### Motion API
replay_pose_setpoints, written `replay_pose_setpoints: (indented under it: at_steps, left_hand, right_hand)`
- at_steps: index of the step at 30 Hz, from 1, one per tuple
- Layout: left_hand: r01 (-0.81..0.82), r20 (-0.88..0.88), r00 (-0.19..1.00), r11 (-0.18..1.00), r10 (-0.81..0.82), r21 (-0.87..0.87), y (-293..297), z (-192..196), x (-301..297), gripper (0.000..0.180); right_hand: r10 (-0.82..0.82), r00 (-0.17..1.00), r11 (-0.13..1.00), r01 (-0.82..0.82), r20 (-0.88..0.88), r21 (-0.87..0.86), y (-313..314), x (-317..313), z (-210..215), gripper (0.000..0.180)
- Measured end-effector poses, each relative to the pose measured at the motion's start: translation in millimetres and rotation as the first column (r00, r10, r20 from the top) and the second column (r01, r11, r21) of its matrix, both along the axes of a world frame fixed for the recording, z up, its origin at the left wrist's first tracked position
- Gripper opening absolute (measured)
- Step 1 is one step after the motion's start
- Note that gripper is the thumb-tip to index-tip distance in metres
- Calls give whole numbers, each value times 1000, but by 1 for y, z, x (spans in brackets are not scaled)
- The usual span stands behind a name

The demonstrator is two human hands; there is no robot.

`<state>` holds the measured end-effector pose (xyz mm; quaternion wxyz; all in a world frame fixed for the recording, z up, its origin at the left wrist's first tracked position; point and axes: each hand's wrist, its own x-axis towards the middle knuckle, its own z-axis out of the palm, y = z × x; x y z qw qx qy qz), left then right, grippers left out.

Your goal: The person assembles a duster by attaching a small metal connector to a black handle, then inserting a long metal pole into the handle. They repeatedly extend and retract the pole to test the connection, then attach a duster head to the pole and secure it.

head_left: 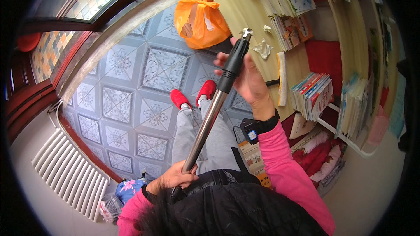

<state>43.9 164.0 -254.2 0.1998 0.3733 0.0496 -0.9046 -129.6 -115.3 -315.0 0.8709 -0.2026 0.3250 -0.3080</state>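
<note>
A silver telescopic pole (207,124) slants across my front, its black plastic collar (232,66) and small metal tip (247,32) at the upper end. Low down, my left hand (178,176) is wrapped round the metal tube. Up by the collar, my right hand (253,84) cradles the pole loosely, with the thumb on one side and the fingers showing on the other. To the right of that hand, a white-and-yellow padded cleaning head (282,79) with a black socket lies at the edge of the wooden desk (238,6). Crumpled tissue (263,49) sits on the desk.
An orange plastic bag (200,21) stands on the patterned tile floor (164,67) beside the desk. Books (311,96) and papers fill the shelves at right. A white radiator (70,172) is at lower left, near a blue flowered bag (130,190). My red shoes (180,99) are below.
</note>
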Motion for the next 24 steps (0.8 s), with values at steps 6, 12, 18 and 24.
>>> replay_pose_setpoints:
  at_steps: [6,12,18,24]
  left_hand:
    - [-1,51,999,999,3,-35,-1,-1,1,23]
    - [-7,91,996,999,11,-44,2,-6,-2,21]
    - [143,408,911,971,-53,-194,2,-13,-13,20]
    - [223,536,842,943,-59,-247,7,-21,-15,19]
  right_hand:
    - [98,992,991,-104,-74,-90,-1,1,1,73]
    - [-15,973,995,-8,232,101,3,0,-3,72]
    - [92,982,993,-103,-168,-57,1,-1,-4,84]
    - [-16,993,1000,19,116,-22,5,-3,6,55]
